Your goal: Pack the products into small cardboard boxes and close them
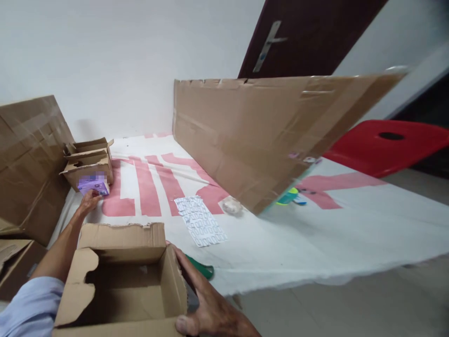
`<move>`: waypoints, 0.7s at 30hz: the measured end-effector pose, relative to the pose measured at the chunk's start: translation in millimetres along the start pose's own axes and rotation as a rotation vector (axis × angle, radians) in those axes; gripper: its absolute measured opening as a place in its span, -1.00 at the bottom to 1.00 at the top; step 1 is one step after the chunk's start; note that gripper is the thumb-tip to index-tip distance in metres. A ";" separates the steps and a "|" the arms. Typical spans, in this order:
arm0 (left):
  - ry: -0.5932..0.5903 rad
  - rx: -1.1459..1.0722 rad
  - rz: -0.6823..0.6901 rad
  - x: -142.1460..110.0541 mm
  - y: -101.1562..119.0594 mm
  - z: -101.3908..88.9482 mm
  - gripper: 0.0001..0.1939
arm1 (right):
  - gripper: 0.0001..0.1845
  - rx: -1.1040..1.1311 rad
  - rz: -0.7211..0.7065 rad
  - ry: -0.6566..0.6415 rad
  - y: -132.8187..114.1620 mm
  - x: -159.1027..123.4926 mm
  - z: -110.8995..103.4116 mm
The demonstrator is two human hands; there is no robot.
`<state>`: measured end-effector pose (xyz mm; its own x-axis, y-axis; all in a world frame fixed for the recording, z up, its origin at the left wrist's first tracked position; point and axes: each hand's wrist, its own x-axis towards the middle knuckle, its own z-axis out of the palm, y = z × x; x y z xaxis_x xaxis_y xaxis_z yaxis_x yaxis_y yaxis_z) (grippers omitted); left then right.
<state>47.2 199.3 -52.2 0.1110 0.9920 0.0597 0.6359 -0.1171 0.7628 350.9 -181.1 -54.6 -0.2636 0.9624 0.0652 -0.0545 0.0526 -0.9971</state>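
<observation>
At the far left of the table, my left hand [90,201] reaches out with its fingers closed on the near edge of a small purple box [94,184]. The purple box is in front of a brown carton with torn flaps [87,166], and part of its face is blurred. Close to me is an open cardboard box [136,290], whose visible inside holds only a small pale scrap. My right hand [210,299] grips this box by its right wall, thumb at the near corner. A green object [200,267] shows partly behind the right hand; its kind is unclear.
A large cardboard sheet [259,135] stands slantwise across the table. Another big carton [31,164] rises at left. A printed white sheet [200,220] and a crumpled clear wrapper [231,206] lie on the cloth [315,248]. A red chair [382,154] stands beyond, right.
</observation>
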 end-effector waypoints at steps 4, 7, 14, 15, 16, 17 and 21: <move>0.005 -0.072 -0.074 -24.0 19.0 -10.5 -0.42 | 0.56 -0.026 -0.021 0.014 1.4 -1.8 0.8; -0.010 -0.152 -0.061 -64.8 34.1 -26.0 -0.30 | 0.51 -0.066 -0.058 0.026 2.4 -0.9 2.3; 0.027 -0.550 -0.152 -203.2 46.0 -60.6 -0.24 | 0.39 -0.056 -0.133 -0.001 -3.3 8.3 7.7; 0.051 -0.579 -0.161 -221.2 43.3 -61.8 -0.25 | 0.38 -0.042 -0.133 -0.004 -4.4 9.5 8.8; 0.083 -0.582 -0.175 -237.8 39.6 -61.8 -0.25 | 0.36 -0.036 -0.131 -0.006 -5.5 10.5 10.1; 0.114 -0.564 -0.198 -253.0 35.0 -60.7 -0.25 | 0.34 -0.035 -0.129 -0.007 -6.6 11.1 11.4; 0.205 -0.488 -0.260 -300.3 12.2 -49.3 -0.20 | 0.26 -0.025 -0.142 -0.011 -9.8 11.6 16.9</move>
<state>-16.1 -97.7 -29.1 -0.1822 0.9798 -0.0826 0.1924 0.1179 0.9742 332.1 -174.9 -43.4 -0.2653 0.9420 0.2057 -0.0682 0.1944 -0.9785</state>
